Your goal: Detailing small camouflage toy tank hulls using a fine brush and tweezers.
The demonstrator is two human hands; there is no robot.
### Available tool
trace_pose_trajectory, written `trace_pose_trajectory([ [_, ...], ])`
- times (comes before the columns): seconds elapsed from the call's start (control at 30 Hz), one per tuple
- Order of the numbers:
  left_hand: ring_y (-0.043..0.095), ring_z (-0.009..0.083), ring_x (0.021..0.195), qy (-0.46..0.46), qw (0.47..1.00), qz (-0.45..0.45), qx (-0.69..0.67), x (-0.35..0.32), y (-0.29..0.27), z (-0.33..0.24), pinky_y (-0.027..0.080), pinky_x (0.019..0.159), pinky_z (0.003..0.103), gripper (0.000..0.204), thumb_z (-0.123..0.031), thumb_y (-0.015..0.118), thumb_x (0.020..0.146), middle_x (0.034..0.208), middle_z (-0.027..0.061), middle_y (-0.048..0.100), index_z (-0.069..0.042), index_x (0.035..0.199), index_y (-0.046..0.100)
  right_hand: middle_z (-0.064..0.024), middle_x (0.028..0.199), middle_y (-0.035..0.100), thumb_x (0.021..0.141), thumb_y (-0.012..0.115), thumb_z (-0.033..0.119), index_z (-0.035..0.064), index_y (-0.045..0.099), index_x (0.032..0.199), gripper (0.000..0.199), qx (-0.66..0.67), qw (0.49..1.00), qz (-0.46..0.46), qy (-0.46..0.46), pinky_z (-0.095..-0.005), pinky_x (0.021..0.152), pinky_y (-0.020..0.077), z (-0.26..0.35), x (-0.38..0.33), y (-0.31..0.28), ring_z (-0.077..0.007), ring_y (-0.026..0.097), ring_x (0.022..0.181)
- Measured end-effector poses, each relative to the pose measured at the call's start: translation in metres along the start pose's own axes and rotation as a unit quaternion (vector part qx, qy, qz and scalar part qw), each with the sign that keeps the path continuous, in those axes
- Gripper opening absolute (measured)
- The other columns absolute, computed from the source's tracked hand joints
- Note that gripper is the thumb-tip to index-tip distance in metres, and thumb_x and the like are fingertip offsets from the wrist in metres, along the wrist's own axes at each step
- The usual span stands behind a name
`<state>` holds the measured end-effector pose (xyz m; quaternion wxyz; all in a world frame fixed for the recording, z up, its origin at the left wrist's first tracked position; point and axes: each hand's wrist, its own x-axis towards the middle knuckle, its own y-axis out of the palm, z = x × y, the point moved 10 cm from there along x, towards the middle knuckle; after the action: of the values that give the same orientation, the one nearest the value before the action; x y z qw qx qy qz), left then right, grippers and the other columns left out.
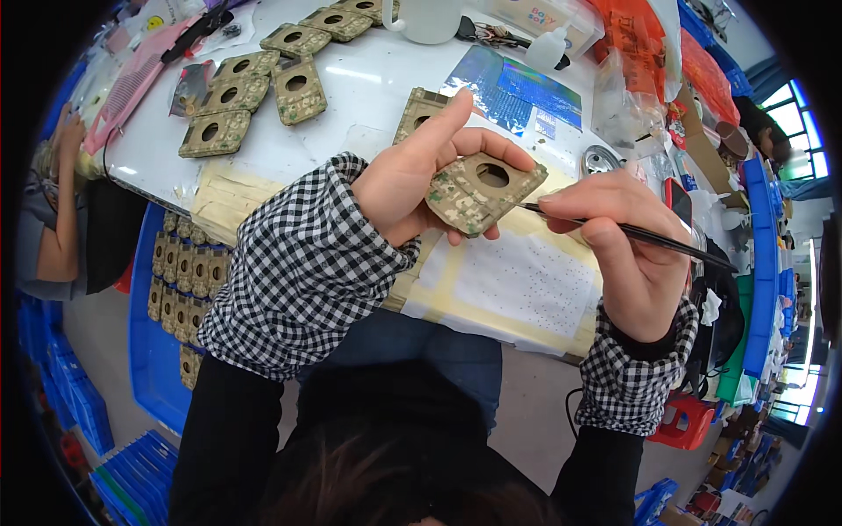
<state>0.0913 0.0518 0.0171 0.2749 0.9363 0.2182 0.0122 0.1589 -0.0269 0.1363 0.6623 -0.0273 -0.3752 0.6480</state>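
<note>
My left hand holds up a camouflage-patterned plastic casing with a round hole, fingers wrapped behind it and thumb raised. My right hand pinches a pair of slim black tweezers, their tip at the right edge of the casing. Below both hands lies a white sheet with many tiny dark specks on it, set over yellowish tape. Another camouflage casing rests on the table just beyond my left hand, partly hidden by it.
Several matching casings lie at the far left of the white table. A blue bin of casings stands lower left. Beyond the hands are a shiny blue packet, a white mug and a small bottle. Someone sits at left.
</note>
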Motion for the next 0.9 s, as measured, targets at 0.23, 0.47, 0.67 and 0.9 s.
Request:
trace_pose_trajectory([
  [0.23, 0.066, 0.0143, 0.063, -0.005, 1.000, 0.012, -0.017, 0.000, 0.000, 0.004, 0.047, 0.039, 0.019, 0.083, -0.069, 0.018, 0.092, 0.090, 0.0094, 0.067, 0.001, 0.116, 0.054, -0.0135, 0.085, 0.064, 0.093, 0.056, 0.018, -0.0039, 0.068, 0.095, 0.025, -0.012, 0.999, 0.039, -0.024, -0.0271, 0.066, 0.0509, 0.002, 0.001, 0.020, -0.0186, 0.062, 0.075],
  [0.47, 0.064, 0.0135, 0.060, -0.010, 1.000, 0.025, -0.012, -0.001, 0.002, 0.005, 0.049, 0.042, 0.020, 0.083, -0.068, 0.017, 0.092, 0.086, 0.0093, 0.066, 0.002, 0.115, 0.055, -0.0107, 0.082, 0.067, 0.085, 0.065, 0.010, -0.0013, 0.070, 0.093, 0.015, 0.011, 0.999, 0.030, -0.007, -0.0280, 0.070, 0.0493, -0.008, 0.003, 0.022, -0.0187, 0.063, 0.077],
  [0.67, 0.064, 0.0134, 0.064, -0.010, 1.000, 0.021, -0.009, 0.002, 0.000, 0.008, 0.053, 0.050, 0.021, 0.082, -0.067, 0.016, 0.093, 0.086, 0.0093, 0.066, 0.003, 0.115, 0.054, -0.0119, 0.084, 0.067, 0.088, 0.062, 0.015, -0.0025, 0.070, 0.095, 0.020, -0.002, 0.999, 0.044, -0.017, -0.0273, 0.068, 0.0501, -0.010, 0.002, 0.024, -0.0186, 0.063, 0.077],
  [0.9, 0.064, 0.0139, 0.063, -0.018, 1.000, 0.019, -0.009, -0.001, 0.000, 0.007, 0.053, 0.051, 0.022, 0.083, -0.067, 0.017, 0.093, 0.086, 0.0099, 0.066, 0.003, 0.115, 0.054, -0.0131, 0.086, 0.066, 0.091, 0.059, 0.020, -0.0030, 0.069, 0.096, 0.026, -0.023, 0.997, 0.067, -0.031, -0.0271, 0.068, 0.0499, -0.006, 0.003, 0.028, -0.0184, 0.063, 0.077],
])
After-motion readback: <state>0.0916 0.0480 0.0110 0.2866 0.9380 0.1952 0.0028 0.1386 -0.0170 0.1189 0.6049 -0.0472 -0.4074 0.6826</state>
